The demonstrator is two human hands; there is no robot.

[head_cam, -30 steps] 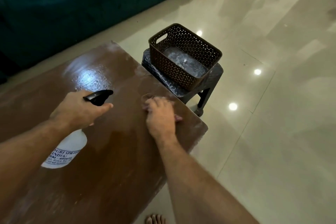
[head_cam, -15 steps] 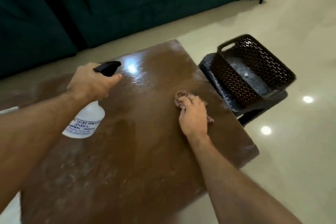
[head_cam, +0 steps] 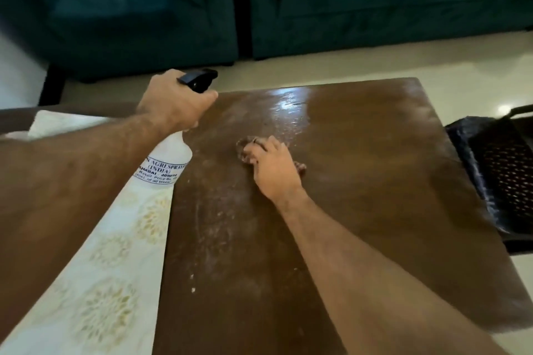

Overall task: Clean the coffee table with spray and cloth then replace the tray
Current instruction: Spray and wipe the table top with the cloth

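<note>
The brown wooden coffee table (head_cam: pixel 360 210) fills the middle of the view, with a wet shine near its far edge and pale streaks and crumbs toward me. My left hand (head_cam: pixel 176 102) grips the neck of a white spray bottle (head_cam: pixel 164 164) with a black trigger head, held above the table's left part. My right hand (head_cam: pixel 272 168) presses flat on a small brownish cloth (head_cam: pixel 246 143) in the table's centre; most of the cloth is hidden under the palm. The dark brown perforated basket tray (head_cam: pixel 510 170) stands off the table at the right edge.
A white cloth with pale floral print (head_cam: pixel 109 268) covers the table's left side. A teal sofa (head_cam: pixel 317 3) runs along the far side. The basket rests on a dark stool (head_cam: pixel 473 170) to the right. Glossy cream floor tiles (head_cam: pixel 476 78) surround the table.
The view has swung left, so the basket slid to the right edge and the sofa and white cloth came in. My right hand with the cloth moved left toward the table's middle.
</note>
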